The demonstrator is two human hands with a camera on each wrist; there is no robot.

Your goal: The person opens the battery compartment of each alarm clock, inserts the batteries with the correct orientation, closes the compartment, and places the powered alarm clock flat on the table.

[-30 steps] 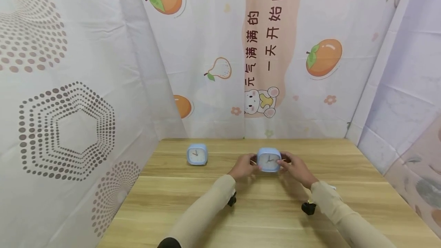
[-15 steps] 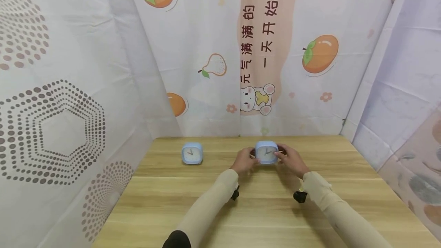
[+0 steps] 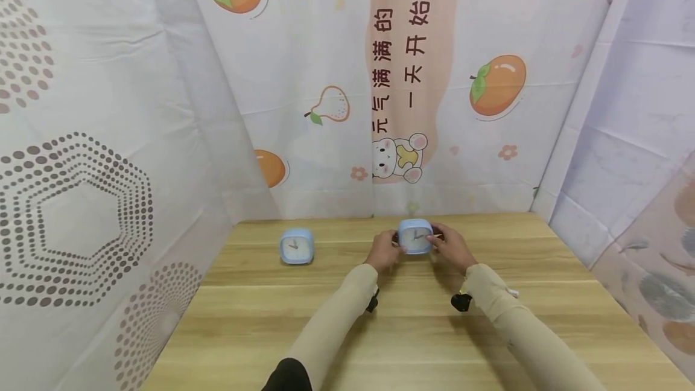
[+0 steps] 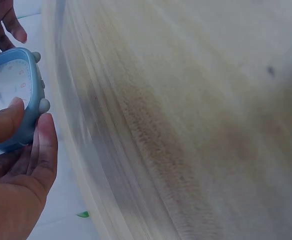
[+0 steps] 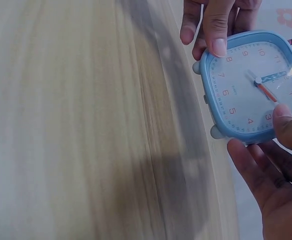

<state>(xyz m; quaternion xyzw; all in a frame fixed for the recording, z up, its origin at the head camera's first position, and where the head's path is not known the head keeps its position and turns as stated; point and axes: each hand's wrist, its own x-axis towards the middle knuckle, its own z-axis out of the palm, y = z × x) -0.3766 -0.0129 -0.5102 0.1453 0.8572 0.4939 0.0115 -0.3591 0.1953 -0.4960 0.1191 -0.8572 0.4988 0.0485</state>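
Observation:
A light blue alarm clock (image 3: pixel 415 236) with a white dial is held upright between both hands near the table's far edge. My left hand (image 3: pixel 384 251) grips its left side, and in the left wrist view the left thumb (image 4: pixel 6 122) lies on the front of the clock. On the other side my right hand (image 3: pixel 453 250) holds it with the thumb over the dial's edge and the fingers behind. Small rounded feet (image 5: pixel 216 132) show on the clock's underside. A second light blue clock (image 3: pixel 296 247) stands on the table to the left, apart from both hands.
The wood-grain table (image 3: pixel 412 343) ends at a hanging white curtain (image 3: pixel 326 192) printed with fruit and lettering. More printed curtain (image 3: pixel 81 107) hangs along the left side, and another curtain (image 3: pixel 641 137) closes off the right.
Both hands have moved the held clock a little away from me, toward the back edge. The head view has turned slightly right; the other clock stays in place on the table.

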